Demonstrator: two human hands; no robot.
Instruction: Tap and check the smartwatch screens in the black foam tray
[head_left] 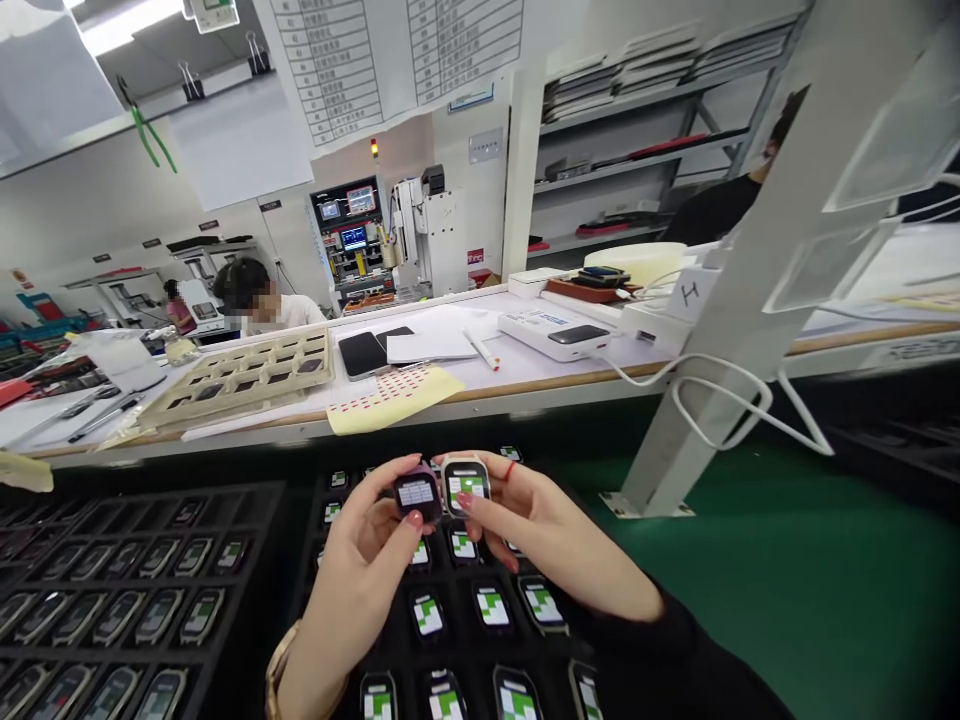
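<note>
My left hand (360, 560) grips a dark purple smartwatch (417, 495) without a strap, thumb at its lower edge; its screen shows pale rows on black. Side by side with it, a white-cased smartwatch (465, 480) sits in my right hand (532, 520), whose thumb lies over the lower part of its green-and-white screen. Both screens face me, and the two cases are very close together. Beneath my hands is a black tray (457, 640) holding several lit smartwatches (493, 605) in rows, some hidden by my hands.
To the left lies another black tray (247, 560) of watches with dark screens. Beyond stands a shelf bench with a beige compartment tray (240, 380), phones (361, 355) and a white box (551, 335) with a cable. A metal post (675, 430) rises at right. A person (270, 300) sits opposite.
</note>
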